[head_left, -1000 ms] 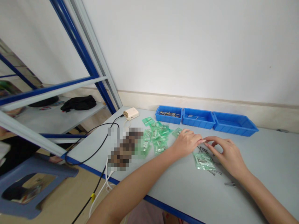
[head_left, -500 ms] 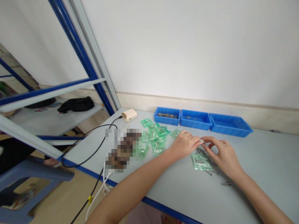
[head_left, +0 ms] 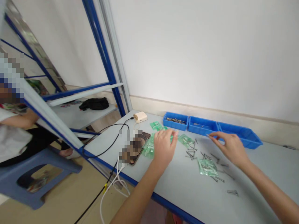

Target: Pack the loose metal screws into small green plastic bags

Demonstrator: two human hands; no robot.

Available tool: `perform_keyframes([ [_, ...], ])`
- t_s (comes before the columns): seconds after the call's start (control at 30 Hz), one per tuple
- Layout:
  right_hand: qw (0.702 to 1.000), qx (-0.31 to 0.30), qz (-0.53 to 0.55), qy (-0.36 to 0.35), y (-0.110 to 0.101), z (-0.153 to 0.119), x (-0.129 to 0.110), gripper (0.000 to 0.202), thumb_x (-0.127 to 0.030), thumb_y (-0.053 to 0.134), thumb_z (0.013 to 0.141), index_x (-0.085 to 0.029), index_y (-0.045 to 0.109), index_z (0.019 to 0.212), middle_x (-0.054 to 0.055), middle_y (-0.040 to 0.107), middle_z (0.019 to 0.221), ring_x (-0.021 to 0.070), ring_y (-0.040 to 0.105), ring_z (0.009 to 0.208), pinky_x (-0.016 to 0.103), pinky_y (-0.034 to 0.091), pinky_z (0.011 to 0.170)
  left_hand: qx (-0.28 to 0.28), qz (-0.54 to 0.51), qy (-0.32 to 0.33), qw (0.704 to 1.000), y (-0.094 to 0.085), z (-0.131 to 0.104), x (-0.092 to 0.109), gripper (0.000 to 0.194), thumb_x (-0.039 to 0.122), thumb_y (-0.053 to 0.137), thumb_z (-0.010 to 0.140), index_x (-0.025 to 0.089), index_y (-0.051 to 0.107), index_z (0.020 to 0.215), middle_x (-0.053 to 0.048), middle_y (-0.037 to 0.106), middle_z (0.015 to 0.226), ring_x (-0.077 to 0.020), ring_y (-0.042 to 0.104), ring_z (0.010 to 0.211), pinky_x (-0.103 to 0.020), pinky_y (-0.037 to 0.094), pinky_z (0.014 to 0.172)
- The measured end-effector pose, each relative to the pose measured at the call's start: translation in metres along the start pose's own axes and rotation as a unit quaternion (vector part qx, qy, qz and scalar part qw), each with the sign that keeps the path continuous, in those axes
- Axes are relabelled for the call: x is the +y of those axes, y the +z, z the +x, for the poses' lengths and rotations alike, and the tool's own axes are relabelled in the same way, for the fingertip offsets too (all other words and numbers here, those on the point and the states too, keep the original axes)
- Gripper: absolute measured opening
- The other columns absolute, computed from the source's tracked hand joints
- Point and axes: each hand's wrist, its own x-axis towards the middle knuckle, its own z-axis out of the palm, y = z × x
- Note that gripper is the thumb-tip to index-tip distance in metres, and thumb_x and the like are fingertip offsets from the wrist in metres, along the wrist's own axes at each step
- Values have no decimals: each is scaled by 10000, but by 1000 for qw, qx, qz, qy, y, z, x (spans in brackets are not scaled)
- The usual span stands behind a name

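Note:
My left hand (head_left: 164, 146) is above a pile of small green plastic packets (head_left: 149, 145), its fingers curled toward the thumb. A bit of green shows by the fingertips, but I cannot tell whether it is held. My right hand (head_left: 230, 149) is in front of the blue bins, thumb and forefinger pinched on something small and pale that I cannot make out. Loose screws (head_left: 192, 154) lie scattered between the hands. A filled green packet (head_left: 207, 167) rests among them, and another packet (head_left: 185, 140) lies near my left hand.
Three blue bins stand along the wall: the left bin (head_left: 175, 125) holds many screws, the middle bin (head_left: 202, 130) a few. A phone (head_left: 137, 147), a cream power bank (head_left: 140, 117) and cables are on the left. A blue stool (head_left: 39, 174) and a seated person are beyond.
My hands, together before, are now apart. The left has gone left over the packets, and the right stays by the bins. The loose screws show more openly, and the view has shifted left.

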Motion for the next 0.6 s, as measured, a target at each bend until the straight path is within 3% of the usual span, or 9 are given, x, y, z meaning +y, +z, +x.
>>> perform_keyframes([
  [0.1,1000,-3,-17,23,-15,49,15,471,-597,386,866,-223,668,924,48,653,768,213,598,692,328,378,649,76,53,-26,995,-46,-44,-37,285,317,351,955,174,588,888,-50,644,889,-194,547,865,-335,365,812],
  [0.2,996,-16,-86,23,-18,83,29,550,-622,305,879,-210,659,968,88,653,901,244,596,777,355,376,683,50,165,-22,985,-79,-91,-75,234,318,403,931,169,558,1024,-75,637,996,-234,529,955,-370,357,854],
  [0.27,992,-5,-125,3,-15,86,34,622,-637,237,889,-185,616,1087,128,625,1041,298,575,928,404,373,738,29,221,10,975,-95,-115,-94,250,323,437,911,184,528,1097,-79,630,1063,-248,524,997,-388,348,888],
  [0.33,992,10,-125,0,-12,75,35,635,-638,240,888,-170,548,1188,144,600,1115,331,537,1022,444,366,775,27,248,37,968,-106,-129,-107,281,324,446,898,201,498,1145,-82,624,1098,-254,523,1031,-401,342,920],
  [0.4,996,-14,-90,8,-12,52,35,591,-627,292,883,-184,534,1191,127,601,1127,318,545,1009,444,371,780,28,259,56,964,-114,-135,-114,327,327,443,890,213,465,1195,-86,622,1109,-260,527,1042,-422,336,945],
  [0.53,984,-174,-32,-6,-17,-7,32,461,-602,392,874,-251,604,1084,65,612,1110,260,566,967,400,390,779,15,263,88,961,-122,-136,-122,379,332,427,892,194,424,1245,-109,624,1125,-282,539,1051,-478,325,974],
  [0.6,978,-209,-23,-4,-19,-32,27,395,-571,418,877,-283,612,1066,32,607,1120,245,552,1002,400,390,819,7,266,108,958,-125,-135,-128,389,337,423,895,188,422,1254,-117,630,1118,-290,554,1040,-499,323,981],
])
